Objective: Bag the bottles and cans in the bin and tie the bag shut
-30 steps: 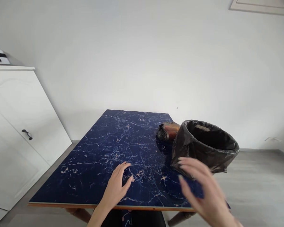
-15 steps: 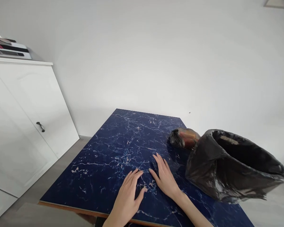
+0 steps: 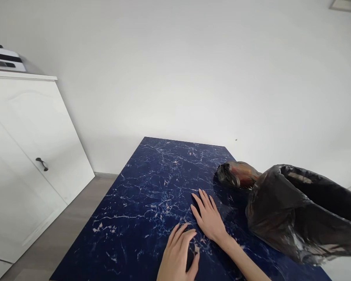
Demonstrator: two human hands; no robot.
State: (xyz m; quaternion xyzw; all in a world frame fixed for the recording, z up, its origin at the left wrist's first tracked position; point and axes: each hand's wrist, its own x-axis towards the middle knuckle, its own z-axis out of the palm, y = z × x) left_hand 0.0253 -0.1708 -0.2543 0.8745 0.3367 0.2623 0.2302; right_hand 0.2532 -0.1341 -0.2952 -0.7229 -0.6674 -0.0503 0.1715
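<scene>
My left hand [image 3: 178, 251] rests near the front edge of the dark blue marbled table [image 3: 128, 203], its fingers slightly bent and the thumb apart, holding nothing. Farther in and to the right, my right hand [image 3: 209, 218] lies palm down with its fingers spread on the tabletop. To the right of it stands a bin-like container lined with a black plastic bag [image 3: 286, 218], its mouth open. Behind that, a dark see-through plastic bag [image 3: 240, 174] wraps something reddish-orange that I cannot make out. Neither hand touches the bags.
A white cabinet [image 3: 26, 164] with a dark handle [image 3: 42, 164] stands on the left, and a white-and-black object [image 3: 6, 58] lies on its top. A plain white wall [image 3: 175, 78] rises behind the table. Grey floor [image 3: 78, 212] shows between cabinet and table.
The view has shifted a little, with the cabinet farther left and the bags farther right. My left hand sits lower and more to the right; my right hand has slid slightly right, fingers spread.
</scene>
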